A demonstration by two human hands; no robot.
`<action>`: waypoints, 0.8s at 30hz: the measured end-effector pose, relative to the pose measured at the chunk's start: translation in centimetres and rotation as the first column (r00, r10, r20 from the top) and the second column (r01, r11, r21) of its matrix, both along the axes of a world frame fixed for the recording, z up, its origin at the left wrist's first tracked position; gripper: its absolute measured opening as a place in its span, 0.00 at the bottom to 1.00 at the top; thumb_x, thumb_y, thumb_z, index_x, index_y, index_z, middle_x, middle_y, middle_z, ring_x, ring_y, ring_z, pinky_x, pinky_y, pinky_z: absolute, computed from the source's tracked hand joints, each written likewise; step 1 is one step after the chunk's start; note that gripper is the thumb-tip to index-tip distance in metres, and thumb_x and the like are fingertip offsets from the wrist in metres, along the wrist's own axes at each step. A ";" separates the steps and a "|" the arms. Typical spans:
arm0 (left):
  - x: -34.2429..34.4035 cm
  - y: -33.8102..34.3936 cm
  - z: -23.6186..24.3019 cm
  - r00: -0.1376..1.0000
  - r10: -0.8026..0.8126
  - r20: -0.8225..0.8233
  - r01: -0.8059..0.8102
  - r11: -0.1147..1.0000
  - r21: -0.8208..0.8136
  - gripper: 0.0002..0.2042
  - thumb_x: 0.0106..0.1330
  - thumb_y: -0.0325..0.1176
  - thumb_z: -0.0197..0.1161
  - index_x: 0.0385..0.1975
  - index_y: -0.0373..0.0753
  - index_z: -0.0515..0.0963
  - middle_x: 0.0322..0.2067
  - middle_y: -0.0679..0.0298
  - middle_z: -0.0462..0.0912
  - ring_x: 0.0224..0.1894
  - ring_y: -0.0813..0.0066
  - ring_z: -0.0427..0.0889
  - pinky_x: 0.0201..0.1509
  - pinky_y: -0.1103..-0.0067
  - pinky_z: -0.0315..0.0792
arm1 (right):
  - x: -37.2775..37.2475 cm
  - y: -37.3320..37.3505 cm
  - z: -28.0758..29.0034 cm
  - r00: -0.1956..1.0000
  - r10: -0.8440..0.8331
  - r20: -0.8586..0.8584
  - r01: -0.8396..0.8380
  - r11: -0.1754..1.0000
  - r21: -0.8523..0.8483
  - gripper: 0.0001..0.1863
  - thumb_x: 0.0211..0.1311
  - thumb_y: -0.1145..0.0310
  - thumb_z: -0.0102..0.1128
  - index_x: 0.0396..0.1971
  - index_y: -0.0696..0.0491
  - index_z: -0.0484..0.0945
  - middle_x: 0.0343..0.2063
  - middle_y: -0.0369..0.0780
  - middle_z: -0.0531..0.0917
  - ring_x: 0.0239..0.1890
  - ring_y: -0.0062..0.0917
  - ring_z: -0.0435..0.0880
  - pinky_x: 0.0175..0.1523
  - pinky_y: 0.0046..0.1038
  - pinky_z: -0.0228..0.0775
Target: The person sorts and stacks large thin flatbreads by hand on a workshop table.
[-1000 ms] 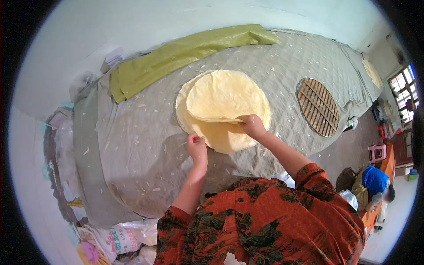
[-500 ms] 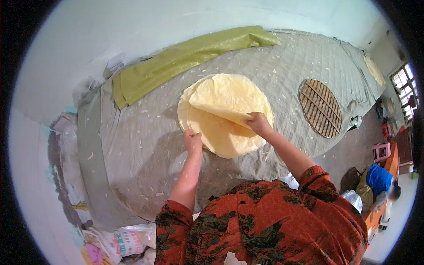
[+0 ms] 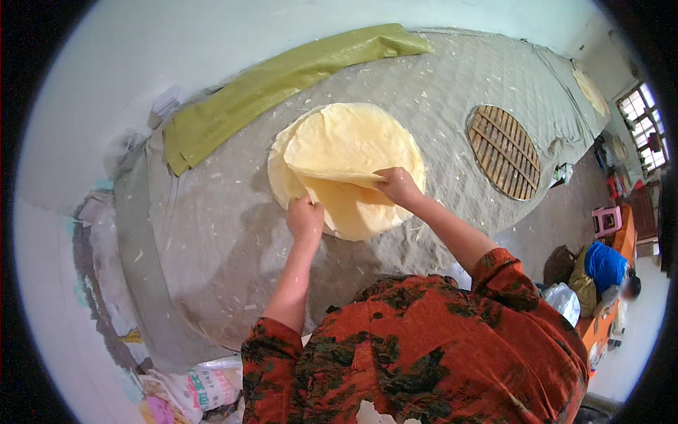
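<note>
A stack of thin, round, pale yellow pancakes [image 3: 279,177] lies on a grey quilted cloth. The top pancake [image 3: 353,141] has its near part lifted and folded back toward the far side, baring the layer below. At the fold's right end, my right hand [image 3: 399,188] is closed on the pancake's edge. My left hand [image 3: 305,219] is closed at the stack's near left edge, pinching the same pancake where a crease runs down to it. The fingertips of the left hand are partly hidden.
White scraps dot the grey cloth [image 3: 212,233]. A round wooden slatted board [image 3: 503,152] lies to the right. A folded olive-green sheet [image 3: 282,81] runs along the wall. A printed sack [image 3: 212,387] stands at lower left; a pink stool [image 3: 607,221] and blue bundle [image 3: 605,265] are at far right.
My left hand has risen slightly and now pulls a crease in the pancake's left side. The right hand keeps its grip on the edge. The whole view has shifted a little.
</note>
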State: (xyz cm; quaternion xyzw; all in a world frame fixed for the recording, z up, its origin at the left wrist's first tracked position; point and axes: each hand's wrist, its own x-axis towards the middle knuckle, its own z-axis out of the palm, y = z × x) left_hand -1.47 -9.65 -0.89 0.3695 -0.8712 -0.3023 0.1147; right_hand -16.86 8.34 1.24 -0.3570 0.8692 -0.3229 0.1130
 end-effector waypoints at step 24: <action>1.5 1.5 -3.5 0.730 0.655 -0.195 0.506 -0.326 0.799 0.23 0.64 0.42 0.37 0.57 0.37 0.58 0.56 0.53 0.63 0.57 0.54 0.64 0.55 0.55 0.63 | 6.0 1.5 0.4 0.754 0.370 -0.542 -0.425 0.905 0.027 0.14 0.45 0.66 0.57 0.36 0.52 0.76 0.34 0.42 0.79 0.36 0.36 0.79 0.36 0.33 0.73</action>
